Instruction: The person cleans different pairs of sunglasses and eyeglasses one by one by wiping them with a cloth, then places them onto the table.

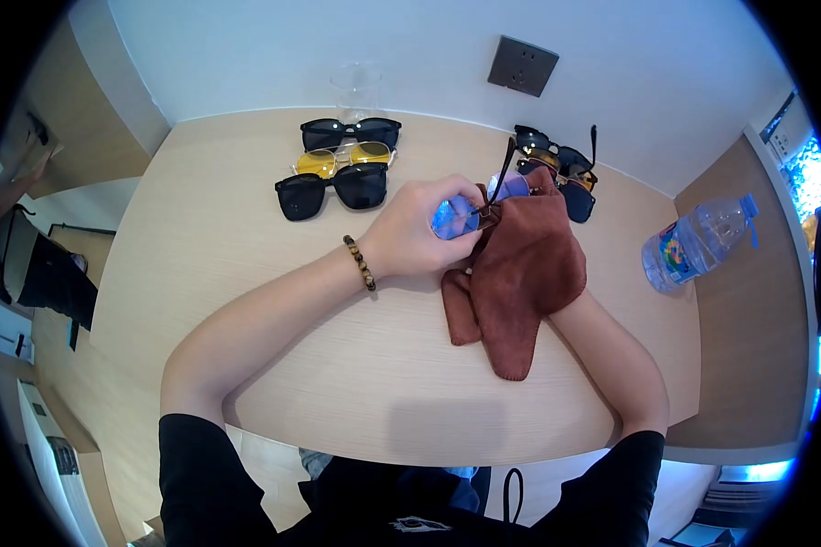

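Well, left hand (pixel 415 223) pinching blue-lensed glasses (pixel 456 221), right hand hidden under a red-brown cloth (pixel 524 273), its grip I can't tell, black sunglasses (pixel 303 195) far left, plastic bottle (pixel 693 246) right.

Black top (pixel 365 506) – short sleeves (pixel 212 474), small pale chest print (pixel 420 525); left wrist (pixel 377 255) – brown-and-yellow beaded bracelet (pixel 359 263).

A white wall (pixel 410 55) backs the pale desk (pixel 337 392); rightward, probably a window (pixel 810 182).
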A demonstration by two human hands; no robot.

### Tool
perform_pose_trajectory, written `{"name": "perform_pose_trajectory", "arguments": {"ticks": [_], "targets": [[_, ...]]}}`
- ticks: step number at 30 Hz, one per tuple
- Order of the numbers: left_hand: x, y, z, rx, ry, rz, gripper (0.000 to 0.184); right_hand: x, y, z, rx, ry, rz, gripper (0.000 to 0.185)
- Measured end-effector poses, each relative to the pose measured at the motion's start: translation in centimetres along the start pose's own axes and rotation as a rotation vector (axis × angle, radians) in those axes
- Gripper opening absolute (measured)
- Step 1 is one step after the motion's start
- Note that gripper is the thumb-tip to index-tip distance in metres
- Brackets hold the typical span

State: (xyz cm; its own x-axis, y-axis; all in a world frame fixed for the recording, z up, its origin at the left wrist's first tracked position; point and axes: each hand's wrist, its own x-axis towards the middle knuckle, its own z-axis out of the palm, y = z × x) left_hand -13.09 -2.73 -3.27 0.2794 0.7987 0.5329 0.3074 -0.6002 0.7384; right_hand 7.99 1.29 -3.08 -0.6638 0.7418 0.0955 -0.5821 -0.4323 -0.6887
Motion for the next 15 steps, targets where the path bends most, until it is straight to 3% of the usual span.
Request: {"name": "perform_pose_trajectory", "arguments": {"ticks": [6, 10, 12, 13, 15], "targets": [[0.1, -0.3, -0.1, -0.067, 0.022, -0.085, 0.027, 0.1, 0.1, 1.0, -1.027, 0.074, -0.340, 0.037], [-0.1, -0.5, -0.2, -0.159, -0.088, -0.108, 0.028, 0.2, 0.0, 1.6, -1.278, 0.054, -0.450, 0.041], [-0.1, -0.4, -0.3, -0.156, -0.111, -0.138, 0.028, -0.4, -0.1, 1.9, -1.652, 0.093, -0.517, 0.039], [-0.1, -0.2, -0.4, -0.151, -0.135, -0.166, 0.028, -0.4, -0.2, 1.3, -1.652, 0.093, -0.516, 0.039], [0.0, 0.2, -0.5, -0.115, -0.122, -0.136, 0.027, 0.1, -0.6, 0.6, -1.467, 0.216, -0.190, 0.039]]}}
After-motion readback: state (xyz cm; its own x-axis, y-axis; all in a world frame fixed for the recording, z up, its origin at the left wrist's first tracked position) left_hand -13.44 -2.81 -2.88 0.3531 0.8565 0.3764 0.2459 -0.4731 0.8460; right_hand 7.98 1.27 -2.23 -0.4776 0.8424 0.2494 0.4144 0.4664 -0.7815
